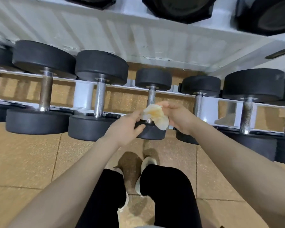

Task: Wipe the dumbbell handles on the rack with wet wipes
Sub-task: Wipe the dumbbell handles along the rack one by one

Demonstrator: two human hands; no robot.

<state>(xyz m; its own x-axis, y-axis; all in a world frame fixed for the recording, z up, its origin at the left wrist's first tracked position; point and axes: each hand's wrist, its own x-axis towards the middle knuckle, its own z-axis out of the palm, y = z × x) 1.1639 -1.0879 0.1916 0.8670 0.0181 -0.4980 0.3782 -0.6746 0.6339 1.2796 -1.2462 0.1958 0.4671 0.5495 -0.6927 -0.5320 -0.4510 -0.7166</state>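
A crumpled wet wipe (155, 116), white with a yellowish stain, hangs in front of a small dumbbell's chrome handle (150, 96). My right hand (178, 118) grips the wipe from the right. My left hand (124, 128) pinches the wipe's left edge with its fingertips, just above that dumbbell's near black head (150, 131). Several black dumbbells with chrome handles lie across the white rack (82, 96), such as one at the left (99, 97) and a rusty one (45, 91).
An upper white shelf (105, 35) carries larger black weights (178, 9) overhead. More dumbbells sit to the right (247, 112). Tan floor tiles (31, 155) spread below, with my black-trousered legs (168, 186) and light shoes near the rack.
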